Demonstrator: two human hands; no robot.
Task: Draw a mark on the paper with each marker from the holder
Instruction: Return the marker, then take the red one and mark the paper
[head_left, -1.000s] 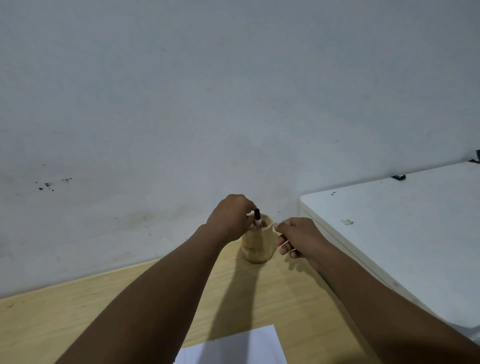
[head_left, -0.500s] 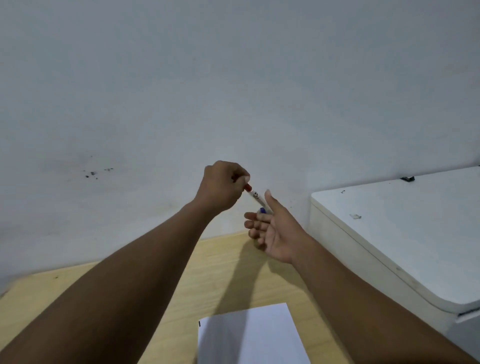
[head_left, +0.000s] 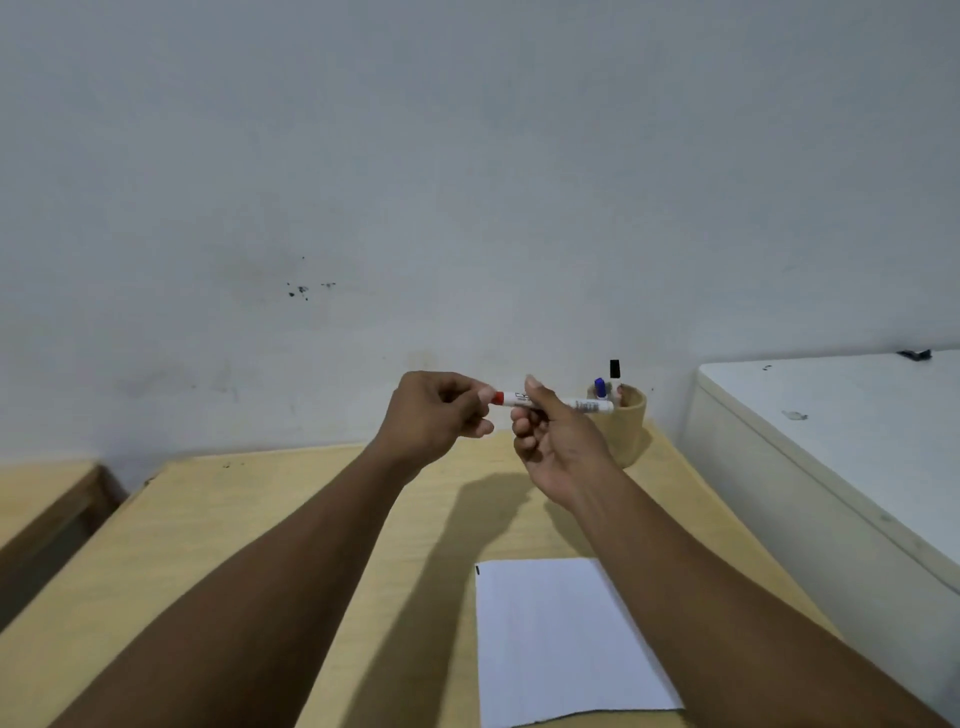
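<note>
Both hands are up in the air over the wooden table (head_left: 208, 530), and they hold one red marker (head_left: 550, 401) lying flat between them. The left hand (head_left: 436, 415) pinches the red cap end with its fingertips, and the right hand (head_left: 556, 436) is closed around the white body of the same marker. The round wooden holder (head_left: 626, 431) stands at about 2 o'clock from the hands, near the wall, with a blue marker (head_left: 600, 388) and a black marker (head_left: 615, 370) sticking up in it, and the white paper (head_left: 545, 639) lies flat on the table at 6 o'clock, under the right arm.
</note>
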